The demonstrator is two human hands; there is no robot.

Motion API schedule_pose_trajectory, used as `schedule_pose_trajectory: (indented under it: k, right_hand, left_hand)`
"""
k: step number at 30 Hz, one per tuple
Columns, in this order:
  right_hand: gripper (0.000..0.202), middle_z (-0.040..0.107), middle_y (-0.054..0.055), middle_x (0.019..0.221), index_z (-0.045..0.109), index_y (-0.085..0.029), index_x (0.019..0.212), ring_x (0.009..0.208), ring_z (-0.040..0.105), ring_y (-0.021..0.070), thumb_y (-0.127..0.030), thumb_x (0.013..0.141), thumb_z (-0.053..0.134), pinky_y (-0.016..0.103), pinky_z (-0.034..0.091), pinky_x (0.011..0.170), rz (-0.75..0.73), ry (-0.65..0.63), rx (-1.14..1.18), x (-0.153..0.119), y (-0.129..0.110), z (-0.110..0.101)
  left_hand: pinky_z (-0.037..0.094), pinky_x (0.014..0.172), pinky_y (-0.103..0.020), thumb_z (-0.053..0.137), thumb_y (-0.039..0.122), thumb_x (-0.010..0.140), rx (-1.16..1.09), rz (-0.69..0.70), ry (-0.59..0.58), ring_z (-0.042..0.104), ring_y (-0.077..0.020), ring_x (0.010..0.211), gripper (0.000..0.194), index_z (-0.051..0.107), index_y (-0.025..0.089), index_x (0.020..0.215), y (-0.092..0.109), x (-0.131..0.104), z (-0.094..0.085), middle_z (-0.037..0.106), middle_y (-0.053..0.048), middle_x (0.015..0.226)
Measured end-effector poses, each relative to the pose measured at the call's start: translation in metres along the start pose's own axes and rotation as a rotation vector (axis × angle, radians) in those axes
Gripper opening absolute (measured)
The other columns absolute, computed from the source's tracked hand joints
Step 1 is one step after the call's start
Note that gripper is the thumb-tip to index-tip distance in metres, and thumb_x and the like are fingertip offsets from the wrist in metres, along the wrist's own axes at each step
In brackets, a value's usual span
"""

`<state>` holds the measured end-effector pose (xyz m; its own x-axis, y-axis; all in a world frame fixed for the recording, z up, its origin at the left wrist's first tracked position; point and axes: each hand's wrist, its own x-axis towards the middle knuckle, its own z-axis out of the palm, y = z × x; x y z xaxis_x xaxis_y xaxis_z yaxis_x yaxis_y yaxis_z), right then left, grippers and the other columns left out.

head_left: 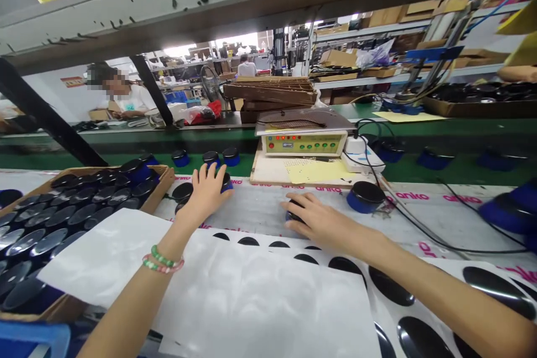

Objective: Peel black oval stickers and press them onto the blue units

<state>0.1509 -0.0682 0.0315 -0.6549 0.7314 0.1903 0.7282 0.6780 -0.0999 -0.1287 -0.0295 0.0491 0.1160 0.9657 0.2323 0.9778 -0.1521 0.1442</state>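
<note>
My left hand (pixel 205 193), with beads round the wrist, is spread over blue pieces with black tops; one (pixel 227 182) shows beside its fingers, and whether they touch is unclear. Another black-topped piece (pixel 182 192) stands left of that hand. My right hand (pixel 312 215) has its fingers curved round a small black-topped blue piece (pixel 295 210), partly hidden by them. A larger blue piece (pixel 366 197) stands farther right. White sheets (pixel 260 296) lie below my hands, beside a sheet bearing black discs (pixel 423 338).
A cardboard tray (pixel 166 180) of black-topped pieces is at left. Behind my hands stands a control box (pixel 304 144) with lights, beside a white device (pixel 364 155) with cables. An overhead beam (pixel 159 5) crosses the view. A person (pixel 134 98) sits across the bench.
</note>
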Motion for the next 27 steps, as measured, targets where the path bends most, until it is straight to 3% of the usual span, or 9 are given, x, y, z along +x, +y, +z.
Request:
schedule_pose_trajectory:
  k: [3, 6, 10, 13, 17, 21, 24, 27]
  right_hand:
    - [0.043, 0.043, 0.012, 0.140, 0.045, -0.025, 0.133, 0.126, 0.041, 0.0309, -0.044, 0.096, 0.035, 0.047, 0.043, 0.095, 0.192, 0.044, -0.063, -0.015, 0.035, -0.013]
    - [0.047, 0.049, 0.023, 0.130, 0.053, -0.015, 0.125, 0.115, 0.048, 0.0413, -0.047, 0.093, 0.038, 0.059, 0.041, 0.088, 0.464, 0.038, -0.151, -0.034, 0.078, -0.020]
    - [0.038, 0.061, 0.013, 0.112, 0.055, -0.017, 0.120, 0.102, 0.058, 0.0266, -0.042, 0.091, 0.051, 0.049, 0.044, 0.089, 0.562, -0.040, -0.163, -0.048, 0.110, -0.010]
    - [0.033, 0.058, 0.010, 0.117, 0.056, -0.017, 0.117, 0.103, 0.057, 0.0225, -0.034, 0.089, 0.055, 0.045, 0.043, 0.092, 0.513, -0.025, -0.139, -0.049, 0.111, -0.005]
    - [0.026, 0.060, 0.014, 0.111, 0.061, -0.018, 0.110, 0.095, 0.061, 0.0260, -0.027, 0.086, 0.055, 0.045, 0.046, 0.087, 0.392, 0.039, -0.072, -0.043, 0.095, -0.013]
    - [0.025, 0.062, 0.008, 0.102, 0.059, -0.017, 0.111, 0.087, 0.061, 0.0182, -0.033, 0.094, 0.050, 0.038, 0.050, 0.079, 0.219, 0.119, 0.019, -0.006, 0.038, -0.016]
    - [0.027, 0.064, 0.005, 0.100, 0.061, -0.017, 0.105, 0.084, 0.062, 0.0155, -0.039, 0.092, 0.055, 0.034, 0.052, 0.075, 0.031, 0.161, 0.071, 0.047, -0.022, -0.003]
    - [0.028, 0.067, 0.004, 0.093, 0.064, -0.019, 0.098, 0.079, 0.063, 0.0141, -0.045, 0.089, 0.056, 0.032, 0.053, 0.072, -0.042, 0.237, 0.061, 0.096, -0.067, 0.014]
  left_hand:
    - [0.021, 0.113, -0.049, 0.052, 0.037, 0.089, -0.123, 0.198, -0.073, 0.025, -0.0309, 0.138, 0.053, 0.040, 0.018, 0.137, 0.036, -0.018, -0.001, 0.035, -0.015, 0.146]
    - [0.032, 0.110, -0.039, 0.052, 0.048, 0.089, -0.252, 0.390, -0.186, 0.031, -0.0247, 0.137, 0.060, 0.033, 0.027, 0.141, 0.077, -0.036, 0.005, 0.033, -0.008, 0.148]
    - [0.042, 0.103, -0.042, 0.063, 0.052, 0.080, -0.330, 0.478, -0.257, 0.034, -0.0318, 0.135, 0.084, 0.020, 0.026, 0.147, 0.116, -0.035, 0.031, 0.031, -0.013, 0.148]
    - [0.048, 0.095, -0.033, 0.064, 0.041, 0.082, -0.331, 0.490, -0.263, 0.053, -0.0249, 0.118, 0.068, 0.033, 0.027, 0.141, 0.123, -0.026, 0.040, 0.046, -0.009, 0.136]
    - [0.050, 0.090, -0.031, 0.059, 0.034, 0.084, -0.248, 0.339, -0.150, 0.057, -0.0223, 0.110, 0.055, 0.040, 0.027, 0.136, 0.092, -0.029, 0.020, 0.050, -0.007, 0.129]
    - [0.048, 0.089, -0.045, 0.052, 0.029, 0.085, -0.101, 0.093, 0.032, 0.057, -0.0327, 0.107, 0.049, 0.045, 0.014, 0.132, 0.038, -0.044, 0.001, 0.048, -0.017, 0.128]
    - [0.036, 0.096, -0.061, 0.054, 0.032, 0.083, 0.017, -0.002, 0.174, 0.046, -0.0457, 0.115, 0.051, 0.052, 0.006, 0.126, -0.002, -0.048, 0.008, 0.052, -0.024, 0.121]
    - [0.037, 0.098, -0.059, 0.046, 0.038, 0.088, 0.183, 0.019, 0.273, 0.045, -0.0435, 0.116, 0.046, 0.053, 0.011, 0.126, -0.030, -0.049, 0.025, 0.056, -0.019, 0.120]
